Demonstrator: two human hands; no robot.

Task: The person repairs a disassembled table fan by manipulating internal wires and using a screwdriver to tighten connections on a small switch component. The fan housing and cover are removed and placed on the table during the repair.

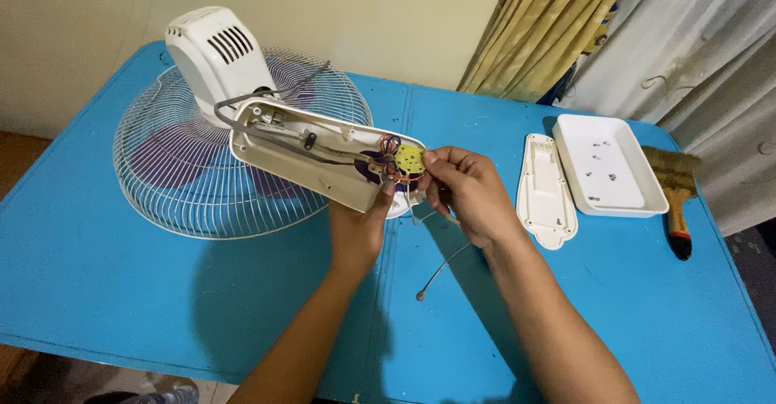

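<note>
On the blue table we see a white fan lying face down on its wire grille, purple blades showing through, at about ten o'clock from the hands. Its opened neck housing slants toward four o'clock, with a grey cable and coloured wires running along the inside.

Our left hand comes up from six o'clock and cups the lower end of the housing from beneath, fingers curled around its edge, thumb against the rim. Our right hand sits just at three o'clock of that end; its thumb and forefinger are pinched closed on a small round yellow switch part, the other fingers loosely folded. The part sits at the housing's end, joined to the wires.

A thin grey wire trails down toward six o'clock under the right wrist. At three o'clock lie a white cover plate, a white tray holding a few small screws, and a brush at the table's edge.
</note>
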